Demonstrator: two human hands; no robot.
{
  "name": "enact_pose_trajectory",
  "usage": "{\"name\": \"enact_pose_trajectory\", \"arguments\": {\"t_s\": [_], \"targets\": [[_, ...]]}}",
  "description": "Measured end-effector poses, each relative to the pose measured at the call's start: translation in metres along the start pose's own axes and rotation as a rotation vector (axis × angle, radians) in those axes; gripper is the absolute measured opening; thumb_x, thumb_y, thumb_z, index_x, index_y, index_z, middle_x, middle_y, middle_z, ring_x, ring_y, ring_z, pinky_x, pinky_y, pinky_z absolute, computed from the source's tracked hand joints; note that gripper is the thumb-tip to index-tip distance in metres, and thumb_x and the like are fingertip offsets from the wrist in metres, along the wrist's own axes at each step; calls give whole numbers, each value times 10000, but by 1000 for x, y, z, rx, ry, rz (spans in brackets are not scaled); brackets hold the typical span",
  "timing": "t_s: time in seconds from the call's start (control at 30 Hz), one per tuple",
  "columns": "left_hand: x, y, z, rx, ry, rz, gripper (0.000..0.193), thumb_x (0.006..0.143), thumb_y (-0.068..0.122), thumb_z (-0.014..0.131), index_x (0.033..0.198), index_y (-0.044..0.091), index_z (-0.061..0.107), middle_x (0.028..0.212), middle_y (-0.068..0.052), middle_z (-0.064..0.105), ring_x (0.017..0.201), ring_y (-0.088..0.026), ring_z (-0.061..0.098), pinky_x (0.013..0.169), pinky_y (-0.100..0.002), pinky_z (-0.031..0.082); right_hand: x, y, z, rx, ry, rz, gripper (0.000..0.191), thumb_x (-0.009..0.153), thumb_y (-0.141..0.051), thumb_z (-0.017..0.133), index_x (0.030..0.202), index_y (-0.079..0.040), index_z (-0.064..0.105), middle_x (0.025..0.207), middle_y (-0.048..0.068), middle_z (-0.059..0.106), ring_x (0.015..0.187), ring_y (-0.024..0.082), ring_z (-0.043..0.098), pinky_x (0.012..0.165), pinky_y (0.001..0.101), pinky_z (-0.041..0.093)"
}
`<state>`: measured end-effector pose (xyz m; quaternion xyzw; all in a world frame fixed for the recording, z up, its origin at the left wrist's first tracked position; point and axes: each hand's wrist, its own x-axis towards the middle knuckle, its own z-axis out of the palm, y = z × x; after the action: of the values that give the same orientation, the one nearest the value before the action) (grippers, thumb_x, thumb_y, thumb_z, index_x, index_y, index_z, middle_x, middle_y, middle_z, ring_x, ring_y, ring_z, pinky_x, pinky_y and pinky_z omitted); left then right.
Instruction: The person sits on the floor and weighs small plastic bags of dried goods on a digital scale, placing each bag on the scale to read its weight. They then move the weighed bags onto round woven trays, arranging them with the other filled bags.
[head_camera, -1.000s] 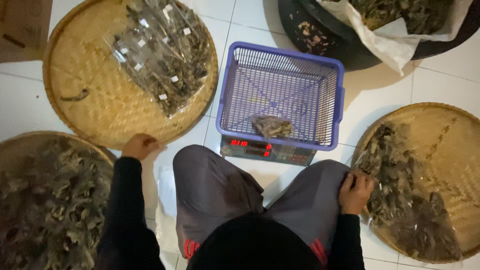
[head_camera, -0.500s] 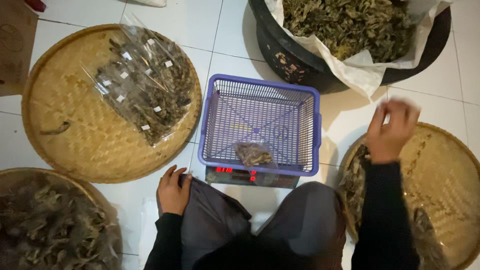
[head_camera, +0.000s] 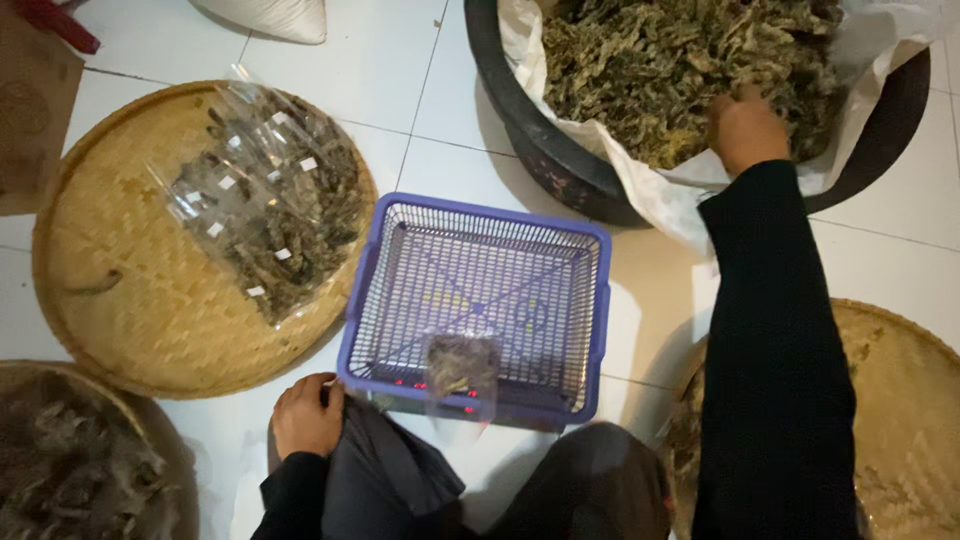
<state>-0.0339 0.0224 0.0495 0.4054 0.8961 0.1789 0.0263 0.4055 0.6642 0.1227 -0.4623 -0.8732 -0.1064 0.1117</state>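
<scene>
White tiled floor (head_camera: 440, 90) all around, and the person sits low on it with knees drawn up at the bottom edge of the view. Right arm in a black sleeve stretches far forward, and the right hand (head_camera: 745, 128) is down in the big black tub (head_camera: 540, 150), which is lined with a white sack (head_camera: 650, 195) and heaped with dried greenish-brown leaves (head_camera: 660, 60). The fingers are buried in the heap, curled into it, so whether they are clamped on a bunch or merely resting there cannot be told. The left hand (head_camera: 308, 415) sits back by the knee, fingers bent and resting on the grey trouser cloth, holding nothing that shows. Between the two hands stands a purple plastic mesh basket (head_camera: 590, 300) on a scale with a red lit display (head_camera: 430, 388) peeking out under its near rim; inside the basket, close to that near wall, lies a small clear bag (head_camera: 462, 365) with a little dark leaf in it. Over to the left, a round woven bamboo tray (head_camera: 130, 310) carries a spread of clear packets of dried leaf (head_camera: 270, 205). Another woven tray (head_camera: 60, 470) at the lower left corner holds a loose dark pile, and a third tray (head_camera: 900, 400) shows at the right, partly hidden behind the outstretched sleeve.
</scene>
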Motion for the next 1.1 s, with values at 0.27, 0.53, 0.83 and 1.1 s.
{"name": "enact_pose_trajectory", "arguments": {"t_s": [0.27,0.53,0.83,1.1], "targets": [[8,-5,19,159,-49,-26,276,887,360,640,990,123,737,999,-63,740,1021,-311,660,974,-448,493,35,-34,35,-119,-502,30,689,899,-330,744,1531,-236,487,1509,216,418,1219,480,554,892,584,549],[17,1,21,255,-187,-80,295,860,380,625,964,121,720,1016,-68,737,1028,-319,651,971,-450,489,46,-77,36,-415,-666,-392,799,899,-541,675,1586,-503,269,1703,32,199,1442,389,401,988,631,486],[22,4,27,318,-178,-71,246,872,312,591,966,133,731,1040,-67,750,1059,-305,671,998,-439,494,53,-66,80,-381,-797,-333,598,915,-533,660,1481,-445,490,1582,23,428,1304,362,599,954,565,566],[20,7,26,307,-160,-51,252,855,313,601,936,109,726,1044,-78,749,1050,-319,666,1000,-444,484,49,-56,105,-288,-802,-352,406,923,-398,721,1258,-172,759,1364,115,676,1241,367,641,1001,610,513]]}}
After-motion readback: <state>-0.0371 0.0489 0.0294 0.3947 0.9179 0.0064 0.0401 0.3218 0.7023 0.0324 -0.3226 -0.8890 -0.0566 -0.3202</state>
